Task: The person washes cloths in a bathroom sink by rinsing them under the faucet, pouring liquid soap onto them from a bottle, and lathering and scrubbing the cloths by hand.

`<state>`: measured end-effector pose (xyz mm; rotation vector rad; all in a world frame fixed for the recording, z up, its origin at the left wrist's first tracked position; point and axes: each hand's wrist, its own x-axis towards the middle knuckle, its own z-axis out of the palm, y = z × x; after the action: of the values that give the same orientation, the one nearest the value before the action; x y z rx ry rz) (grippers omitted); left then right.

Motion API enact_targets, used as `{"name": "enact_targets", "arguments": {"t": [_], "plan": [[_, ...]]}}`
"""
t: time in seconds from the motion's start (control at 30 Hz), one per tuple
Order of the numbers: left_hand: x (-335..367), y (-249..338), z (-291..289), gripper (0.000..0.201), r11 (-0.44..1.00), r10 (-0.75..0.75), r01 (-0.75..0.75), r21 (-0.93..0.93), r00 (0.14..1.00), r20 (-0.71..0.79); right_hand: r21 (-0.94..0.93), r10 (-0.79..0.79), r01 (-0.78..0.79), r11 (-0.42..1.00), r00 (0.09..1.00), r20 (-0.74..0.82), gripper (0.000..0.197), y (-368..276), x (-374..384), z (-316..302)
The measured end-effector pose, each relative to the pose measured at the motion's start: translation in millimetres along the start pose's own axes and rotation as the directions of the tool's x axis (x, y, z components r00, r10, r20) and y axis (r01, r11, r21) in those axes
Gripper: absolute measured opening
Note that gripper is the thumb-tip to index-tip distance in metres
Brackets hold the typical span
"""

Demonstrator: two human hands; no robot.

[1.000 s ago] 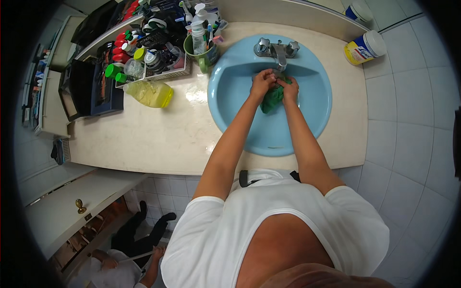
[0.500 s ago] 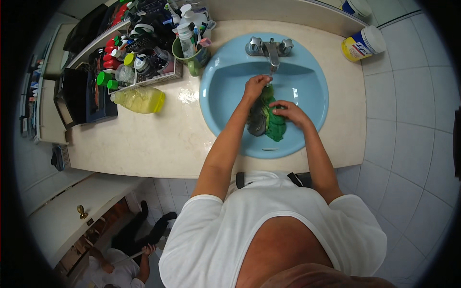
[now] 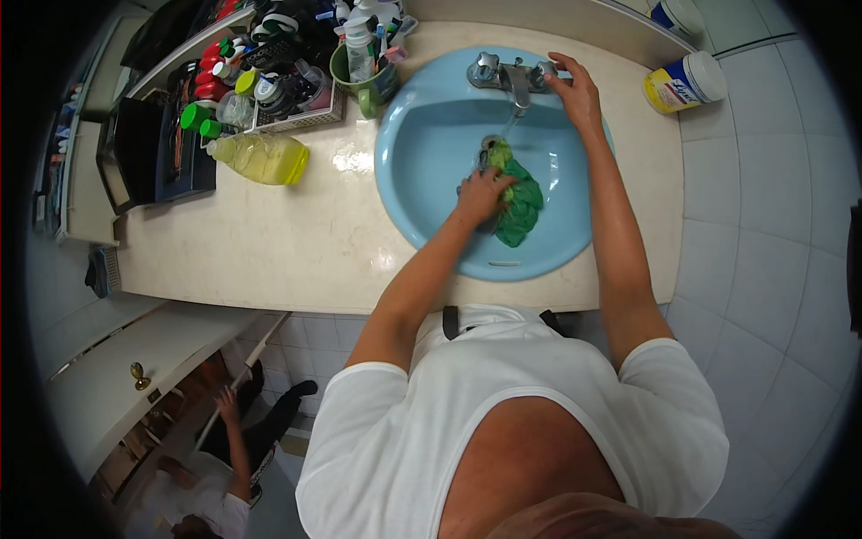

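Note:
A wet green cloth (image 3: 522, 207), lighter green toward its far end, lies bunched in the blue sink basin (image 3: 417, 171). My left hand (image 3: 482, 194) rests at the cloth's left side with its fingers spread, partly on it; something dark under the hand is mostly hidden. My right hand (image 3: 576, 90) reaches up to the far right of the sink, thumb and fingers around the right faucet knob (image 3: 542, 75). From the faucet spout (image 3: 517, 101) a thin stream of water seems to fall toward the drain (image 3: 490, 144).
On the cream counter (image 3: 296, 225) lies a bottle of yellow liquid (image 3: 262, 159). Behind it stand a basket of toiletries (image 3: 314, 112) and a green mug (image 3: 366, 92) with brushes. A wipes canister (image 3: 684, 83) sits at right. Another person (image 3: 206, 476) holds a pole lower left.
My right hand has left the cloth and moved up to the right faucet knob. My left hand has come down from under the spout onto the cloth's left side.

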<state>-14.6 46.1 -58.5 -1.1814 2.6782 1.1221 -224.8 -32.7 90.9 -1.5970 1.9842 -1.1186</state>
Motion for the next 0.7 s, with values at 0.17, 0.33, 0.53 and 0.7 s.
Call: {"name": "enact_targets", "arguments": {"t": [0.17, 0.33, 0.53, 0.7], "plan": [[14.4, 0.7, -15.3, 0.052, 0.978, -0.170, 0.162, -0.131, 0.984, -0.056, 0.053, 0.227, -0.221, 0.974, 0.949, -0.218, 0.049, 66.1, -53.4, 23.5], [-4.5, -9.0, -36.8, 0.063, 0.926, -0.199, 0.280, -0.255, 0.933, 0.301, -0.177, 0.239, -0.184, 0.967, 0.897, 0.373, 0.050, 78.9, -177.9, 66.7], [-2.5, -13.5, -53.1, 0.057, 0.856, -0.217, 0.274, -0.439, 0.960, 0.175, 0.123, 0.383, -0.416, 0.901, 0.895, 0.228, 0.036, 65.2, -184.8, 61.9], [6.0, 14.0, -58.1, 0.063, 0.092, -0.164, 0.160, -0.983, 0.976, 0.144, 0.147, 0.391, -0.461, 0.875, 0.852, 0.347, 0.029, -2.2, -144.5, 25.3]]}}
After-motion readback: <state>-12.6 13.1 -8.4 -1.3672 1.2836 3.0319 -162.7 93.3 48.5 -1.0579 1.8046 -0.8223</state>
